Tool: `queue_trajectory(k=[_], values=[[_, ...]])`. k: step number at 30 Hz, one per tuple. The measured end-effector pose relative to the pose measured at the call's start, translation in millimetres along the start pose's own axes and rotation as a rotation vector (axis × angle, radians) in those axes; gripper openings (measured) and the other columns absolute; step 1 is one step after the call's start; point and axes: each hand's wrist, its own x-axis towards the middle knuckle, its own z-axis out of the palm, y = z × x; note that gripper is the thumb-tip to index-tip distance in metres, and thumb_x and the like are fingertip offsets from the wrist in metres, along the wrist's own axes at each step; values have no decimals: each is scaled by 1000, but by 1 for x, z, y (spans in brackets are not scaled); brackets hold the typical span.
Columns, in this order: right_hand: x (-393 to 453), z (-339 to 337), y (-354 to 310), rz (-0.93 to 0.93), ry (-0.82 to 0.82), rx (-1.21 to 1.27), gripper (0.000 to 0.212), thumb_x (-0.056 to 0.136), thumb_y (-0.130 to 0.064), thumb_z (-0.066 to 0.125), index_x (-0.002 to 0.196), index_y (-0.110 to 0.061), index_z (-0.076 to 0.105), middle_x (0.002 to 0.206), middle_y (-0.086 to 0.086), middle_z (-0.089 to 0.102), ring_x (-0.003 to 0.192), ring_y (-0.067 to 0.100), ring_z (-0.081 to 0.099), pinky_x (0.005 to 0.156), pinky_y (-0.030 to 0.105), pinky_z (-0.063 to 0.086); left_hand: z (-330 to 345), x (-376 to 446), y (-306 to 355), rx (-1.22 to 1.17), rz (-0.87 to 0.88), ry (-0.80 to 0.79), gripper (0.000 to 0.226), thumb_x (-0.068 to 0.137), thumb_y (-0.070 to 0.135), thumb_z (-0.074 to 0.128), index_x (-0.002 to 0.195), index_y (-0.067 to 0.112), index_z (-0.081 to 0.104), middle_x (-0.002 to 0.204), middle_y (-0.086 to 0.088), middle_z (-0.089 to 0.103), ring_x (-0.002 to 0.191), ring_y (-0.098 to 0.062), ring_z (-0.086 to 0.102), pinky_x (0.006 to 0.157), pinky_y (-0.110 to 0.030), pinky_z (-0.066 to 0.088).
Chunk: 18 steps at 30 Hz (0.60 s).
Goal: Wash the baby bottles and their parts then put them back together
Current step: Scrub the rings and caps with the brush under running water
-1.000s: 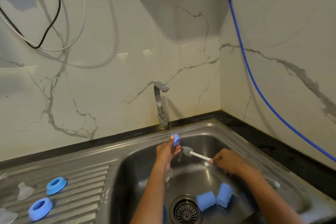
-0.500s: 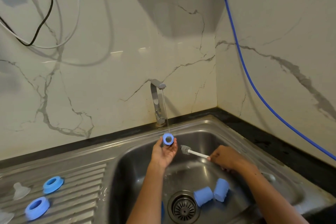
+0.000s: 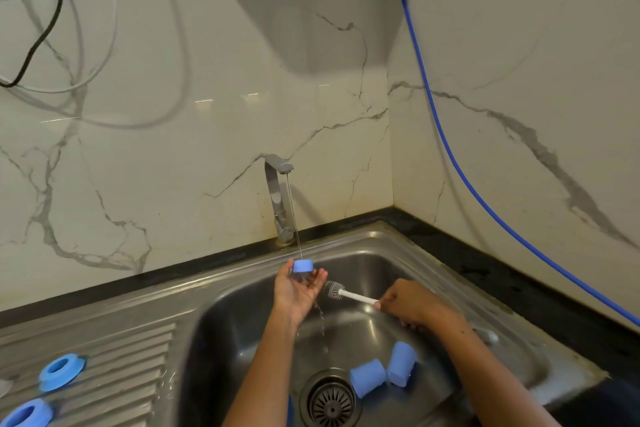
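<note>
My left hand (image 3: pixel 298 291) is raised palm-up over the sink and holds a small blue bottle ring (image 3: pixel 303 266) at its fingertips, right under the thin water stream from the tap (image 3: pixel 277 198). My right hand (image 3: pixel 408 303) grips the white handle of a small grey-bristled brush (image 3: pixel 335 289), whose head sits just right of my left fingers. Two blue bottle caps (image 3: pixel 367 381) (image 3: pixel 401 363) lie in the sink basin (image 3: pixel 242 329) beside the drain (image 3: pixel 331 404). Two blue rings (image 3: pixel 61 371) (image 3: pixel 26 414) lie on the draining board.
The ribbed steel draining board (image 3: pixel 114 367) fills the lower left, with a clear part at its left edge (image 3: pixel 3 386). A blue hose (image 3: pixel 446 135) runs down the right wall. Black and white cables (image 3: pixel 45 35) hang at the upper left. A dark counter edges the sink.
My left hand has turned the blue ring from its opening facing me to side-on under the stream. The brush has stayed close to the right of it.
</note>
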Motion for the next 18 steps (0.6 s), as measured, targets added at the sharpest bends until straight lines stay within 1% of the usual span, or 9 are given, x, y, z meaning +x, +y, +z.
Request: queue_trajectory(k=[1,3,5,6,8,10,14,16,18], values=[[1,0,0,1,2,-1,26,96,-38,54,81,-18,63,58,-2,52,48,9,47,50,18,41,1,1,0,-21,13,-23,27,99,25,43,96,-1,50,88,-18,49,80,-28,51,62,-42,58],[2,0,1,3,4,-1,26,96,-38,55,84,-18,65,58,-2,52,48,9,47,49,18,41,1,2,0,-48,37,-56,22,99,19,44,105,-1,50,99,-21,52,86,-29,53,61,-42,58],[2,0,1,8,-2,0,26,95,-39,55,87,-17,67,57,-2,52,47,9,47,49,19,41,-1,3,1,-31,41,-55,23,97,13,45,113,-2,49,109,-23,52,89,-31,55,60,-37,58],[3,1,0,10,-6,-5,27,95,-39,55,89,-16,68,58,-1,52,47,10,47,50,20,41,-2,2,1,-15,28,-53,23,97,12,45,113,-3,49,110,-23,53,88,-32,56,59,-35,58],[4,2,-1,12,-6,-15,27,95,-39,56,89,-15,68,59,-1,53,49,10,48,54,22,43,-2,1,1,23,0,-48,21,97,11,45,106,-6,52,103,-24,55,86,-33,57,56,-31,58],[5,4,-1,18,-6,-18,27,94,-38,57,86,-15,67,61,0,55,52,13,49,62,25,45,-2,0,1,97,0,-19,19,98,13,46,98,-5,54,94,-23,58,81,-29,57,54,-28,57],[3,7,-5,18,-20,-53,27,93,-39,57,80,-16,59,65,1,57,58,17,53,65,27,45,-3,-10,0,318,-7,39,18,95,18,55,93,1,59,79,-17,65,60,-20,61,49,-21,54],[1,8,-8,5,-22,-69,29,93,-39,57,79,-14,57,65,2,57,60,18,53,66,28,45,-2,-19,4,346,-3,45,18,94,20,57,96,2,60,83,-17,65,64,-20,60,49,-22,54],[-1,7,-10,-12,-33,-69,31,93,-40,57,83,-11,61,68,4,58,63,20,54,68,29,46,3,-30,12,354,19,47,19,94,20,57,99,1,59,89,-18,62,71,-21,57,49,-23,55]])
